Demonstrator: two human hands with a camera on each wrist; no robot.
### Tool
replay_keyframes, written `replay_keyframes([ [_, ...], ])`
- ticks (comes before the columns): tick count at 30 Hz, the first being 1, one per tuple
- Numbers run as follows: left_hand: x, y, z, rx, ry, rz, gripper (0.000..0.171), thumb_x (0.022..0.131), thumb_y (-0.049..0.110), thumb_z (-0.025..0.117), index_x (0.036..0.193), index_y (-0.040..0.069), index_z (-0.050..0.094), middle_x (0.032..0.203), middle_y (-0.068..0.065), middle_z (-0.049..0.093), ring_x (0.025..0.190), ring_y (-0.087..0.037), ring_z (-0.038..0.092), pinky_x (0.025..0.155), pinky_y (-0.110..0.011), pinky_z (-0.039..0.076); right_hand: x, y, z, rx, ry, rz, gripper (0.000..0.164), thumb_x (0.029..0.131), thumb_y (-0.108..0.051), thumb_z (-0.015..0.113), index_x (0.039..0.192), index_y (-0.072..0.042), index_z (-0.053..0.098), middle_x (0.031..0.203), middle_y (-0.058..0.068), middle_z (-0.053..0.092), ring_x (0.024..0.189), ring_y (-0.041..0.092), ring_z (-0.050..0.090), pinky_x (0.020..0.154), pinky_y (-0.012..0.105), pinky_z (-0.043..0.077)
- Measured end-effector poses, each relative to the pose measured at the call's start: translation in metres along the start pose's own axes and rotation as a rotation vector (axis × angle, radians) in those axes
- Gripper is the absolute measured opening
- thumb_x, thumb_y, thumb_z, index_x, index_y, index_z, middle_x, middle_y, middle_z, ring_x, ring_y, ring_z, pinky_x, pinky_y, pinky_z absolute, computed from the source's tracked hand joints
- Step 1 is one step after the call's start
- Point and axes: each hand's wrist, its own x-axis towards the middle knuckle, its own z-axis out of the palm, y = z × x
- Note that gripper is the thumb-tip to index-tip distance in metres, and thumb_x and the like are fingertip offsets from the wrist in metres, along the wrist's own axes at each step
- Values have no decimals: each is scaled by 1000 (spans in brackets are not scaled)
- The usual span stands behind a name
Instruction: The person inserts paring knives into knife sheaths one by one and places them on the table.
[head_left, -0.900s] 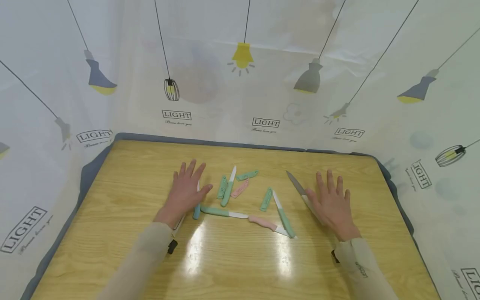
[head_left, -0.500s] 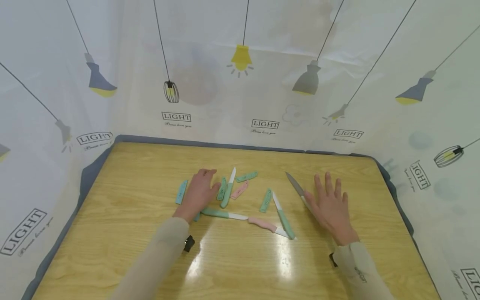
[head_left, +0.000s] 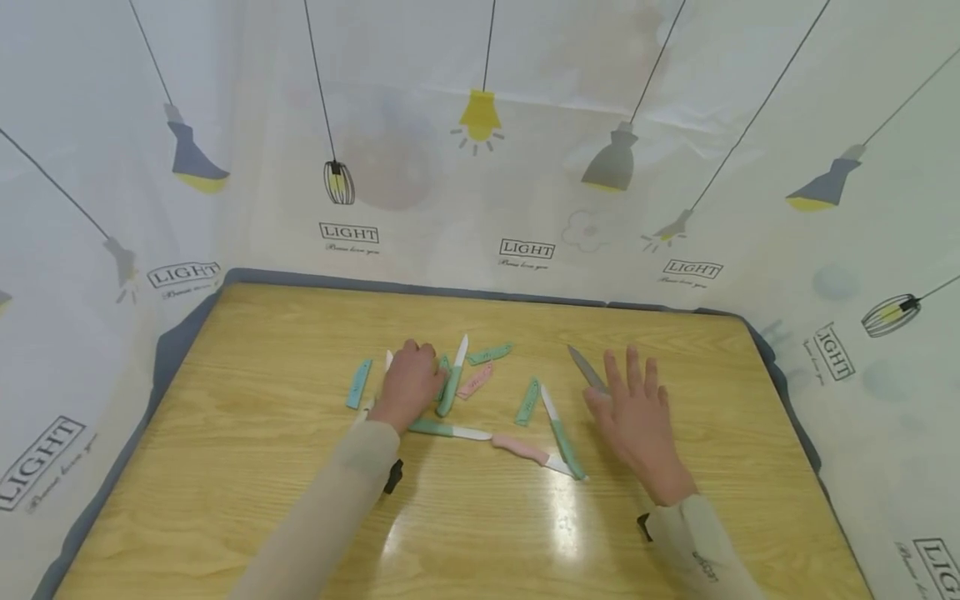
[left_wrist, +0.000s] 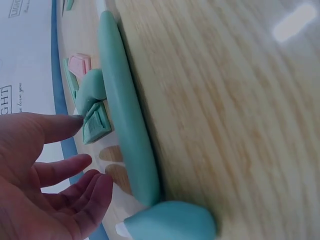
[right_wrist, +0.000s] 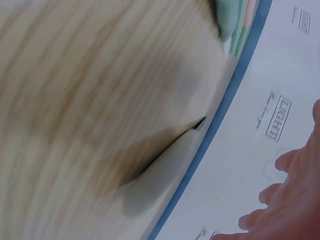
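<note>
My left hand is over the left group of knives, its fingers bent and the thumb apart from them. Its thumb tip appears beside a green blade sheath; whether they touch I cannot tell. Below it lie a green-handled paring knife and a blue-handled knife, mostly hidden in the head view. Another green-handled knife lies just right of the hand. My right hand is spread, holding nothing, above a grey-bladed knife whose pale handle shows in the right wrist view.
A blue sheath lies to the left. Beyond the knives are another green sheath and a pink sheath. Mid-table lie a pink-handled knife, a green-handled knife and a green sheath. Printed cloth surrounds the wooden table.
My left hand has moved right from the blue sheath toward the green sheath, its fingers going from spread to bent. My right hand has shifted slightly left, still spread.
</note>
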Motion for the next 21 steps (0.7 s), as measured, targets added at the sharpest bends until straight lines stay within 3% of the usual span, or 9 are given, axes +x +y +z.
replay_keyframes([
  [2, 1, 1, 1, 15, -4, -3, 24, 92, 24, 63, 80, 4, 56, 89, -11, 50, 78, -24, 49, 63, -34, 46, -1, -6, 0, 7, 3, -6, 73, 101, -55, 30, 156, -9, 20, 160, 21, 0, 141, 49, -1, 101, 75, 18],
  [7, 4, 5, 0, 4, -45, -46, 27, 92, 23, 64, 75, 6, 53, 83, -10, 51, 73, -23, 51, 60, -33, 48, -3, -19, 1, 22, -3, -32, 73, 101, -56, 29, 156, -9, 21, 160, 19, 0, 142, 46, -4, 102, 73, 17],
  [12, 7, 14, 0, 1, -65, -59, 33, 93, 18, 62, 64, 8, 53, 65, -4, 53, 62, -19, 52, 56, -30, 47, -3, -26, 1, 33, 7, -59, 71, 101, -55, 32, 156, -12, 22, 160, 18, -1, 142, 42, -8, 103, 73, 16],
  [16, 8, 19, 0, -24, -63, -95, 35, 93, 14, 60, 60, 10, 47, 56, 0, 45, 52, -15, 46, 48, -26, 43, -5, -33, 3, 38, -4, -70, 71, 100, -55, 32, 156, -13, 22, 160, 20, 2, 142, 45, -5, 103, 73, 17],
  [21, 9, 19, 4, -39, -50, -140, 38, 88, 12, 61, 54, 12, 43, 48, 3, 38, 43, -11, 42, 39, -23, 39, -4, -49, 9, 22, -5, -125, 72, 100, -54, 35, 154, -6, 29, 159, 21, 10, 141, 47, 4, 102, 71, 23],
])
